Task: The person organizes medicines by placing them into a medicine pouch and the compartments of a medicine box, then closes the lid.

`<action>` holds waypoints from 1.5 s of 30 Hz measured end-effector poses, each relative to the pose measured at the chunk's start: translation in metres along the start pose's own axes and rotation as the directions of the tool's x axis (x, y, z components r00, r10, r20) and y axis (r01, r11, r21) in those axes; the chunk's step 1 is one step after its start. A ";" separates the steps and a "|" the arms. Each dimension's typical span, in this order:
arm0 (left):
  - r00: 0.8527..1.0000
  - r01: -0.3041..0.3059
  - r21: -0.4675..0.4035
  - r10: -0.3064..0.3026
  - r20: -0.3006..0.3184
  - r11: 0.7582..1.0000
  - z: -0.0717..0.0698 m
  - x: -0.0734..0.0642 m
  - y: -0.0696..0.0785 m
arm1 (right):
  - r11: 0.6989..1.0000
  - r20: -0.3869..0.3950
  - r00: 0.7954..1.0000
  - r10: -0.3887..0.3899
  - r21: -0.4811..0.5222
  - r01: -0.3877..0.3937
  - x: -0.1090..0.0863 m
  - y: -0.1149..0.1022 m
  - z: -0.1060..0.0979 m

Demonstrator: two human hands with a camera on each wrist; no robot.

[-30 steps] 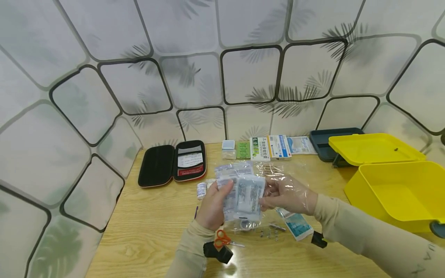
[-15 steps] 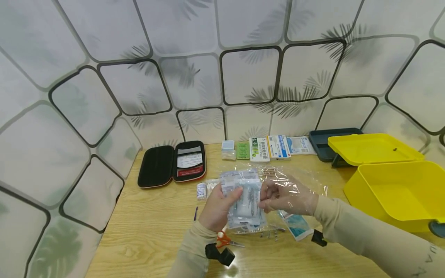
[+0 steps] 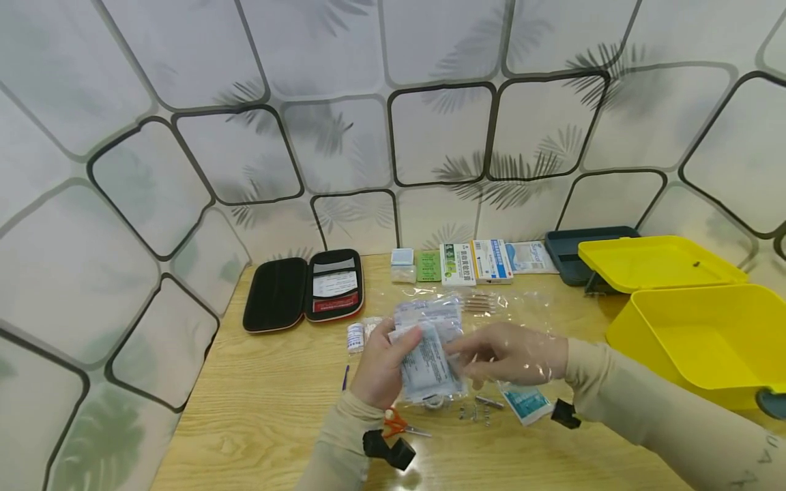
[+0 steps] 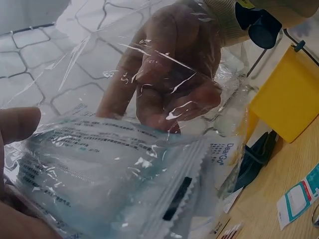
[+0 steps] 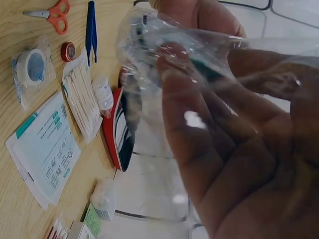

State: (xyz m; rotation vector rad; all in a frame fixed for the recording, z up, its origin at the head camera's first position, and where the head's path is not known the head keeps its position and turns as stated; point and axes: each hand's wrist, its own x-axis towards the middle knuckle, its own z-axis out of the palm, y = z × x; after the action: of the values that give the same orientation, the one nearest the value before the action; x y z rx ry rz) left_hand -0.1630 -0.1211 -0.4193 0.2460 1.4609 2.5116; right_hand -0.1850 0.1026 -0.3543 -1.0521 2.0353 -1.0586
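Note:
In the head view my left hand grips printed sachets in a clear plastic bag, thumb lying across the front. The left wrist view shows a crimped white sachet close up beneath the plastic. My right hand is inside the bag, its fingers reaching to the sachets' right edge. Seen through the film in the right wrist view, its fingers are loosely bent, thumb apart, with no firm hold showing. Below the hands lie orange-handled scissors and a teal packet.
An open black case lies at the left. Medicine boxes line the wall beside a green packet. An open yellow box stands at the right. Cotton swabs and blue tweezers lie on the table.
The sachets in my left hand have tilted and shifted slightly right. My right hand has left the sachets' edge, and its fingers have straightened somewhat inside the bag.

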 end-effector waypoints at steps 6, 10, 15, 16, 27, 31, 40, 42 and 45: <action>1.000 -0.019 -0.009 0.019 -0.015 1.000 0.001 -0.001 0.000 | 0.999 -0.037 0.999 0.021 -0.026 -0.022 -0.005 -0.001 -0.001; 0.998 -0.049 -0.056 0.046 -0.048 0.997 0.001 0.000 0.000 | 0.998 -0.170 0.985 0.042 -0.036 -0.049 -0.008 -0.003 -0.004; 0.997 -0.022 -0.060 0.027 0.068 0.998 0.004 -0.002 -0.003 | 0.991 -0.184 0.979 0.089 -0.084 -0.106 -0.006 -0.007 -0.002; 0.994 -0.016 -0.053 0.021 0.103 0.998 0.004 -0.002 -0.004 | 0.987 -0.186 0.976 0.112 -0.092 -0.131 -0.005 -0.007 -0.001; 0.982 -0.031 -0.016 0.033 0.187 0.999 0.003 -0.007 0.002 | 0.977 -0.154 0.970 0.190 -0.064 -0.201 -0.006 -0.014 0.005; 0.990 -0.043 -0.014 0.045 0.133 0.999 -0.001 -0.007 0.009 | 0.992 -0.168 0.979 0.119 -0.032 -0.126 -0.010 -0.013 0.000; 0.974 -0.223 -0.144 0.214 -0.076 0.964 -0.028 -0.008 0.037 | 0.979 -0.378 0.904 -0.198 -0.113 0.168 -0.049 -0.026 -0.028; 0.968 -0.246 -0.161 0.235 -0.081 0.956 -0.033 -0.008 0.040 | 0.954 -0.449 0.852 -0.267 -0.249 0.168 -0.054 -0.028 -0.025; 0.974 -0.224 -0.185 0.219 -0.051 0.957 -0.037 -0.009 0.042 | 0.892 -0.519 0.780 -0.349 -0.439 0.107 -0.052 -0.027 -0.017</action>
State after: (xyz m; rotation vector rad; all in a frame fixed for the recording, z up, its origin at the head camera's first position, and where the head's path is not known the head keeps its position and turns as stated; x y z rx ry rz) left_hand -0.1684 -0.1744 -0.4007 0.3580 1.2539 2.8228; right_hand -0.1627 0.1437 -0.3151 -1.3224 2.7623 -1.2523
